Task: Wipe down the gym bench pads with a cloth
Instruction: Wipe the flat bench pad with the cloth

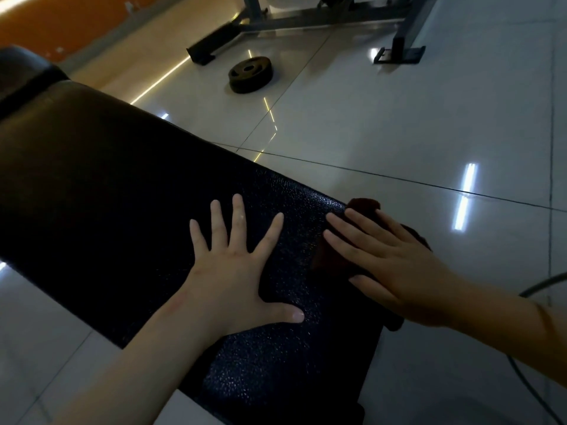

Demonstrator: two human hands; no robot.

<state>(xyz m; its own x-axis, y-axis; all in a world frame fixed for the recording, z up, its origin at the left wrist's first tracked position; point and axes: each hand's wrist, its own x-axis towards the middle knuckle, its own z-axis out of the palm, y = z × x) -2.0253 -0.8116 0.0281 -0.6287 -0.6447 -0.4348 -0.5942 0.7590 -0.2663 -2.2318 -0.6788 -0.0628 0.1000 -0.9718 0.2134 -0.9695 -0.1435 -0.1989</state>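
Note:
A long black textured bench pad (129, 191) runs from the upper left down to the bottom centre. My left hand (236, 268) lies flat on it with fingers spread wide. A dark brown cloth (362, 207) sits at the pad's right edge, partly hanging over it. My right hand (395, 265) presses flat on the cloth with straight fingers, covering most of it. A second, smaller pad (21, 65) shows at the far upper left.
Glossy light floor tiles surround the bench. A round weight plate (250, 74) lies on the floor beyond the pad. A grey machine frame (306, 23) with black feet stands at the top. A dark cable (527, 391) curves along the floor at the lower right.

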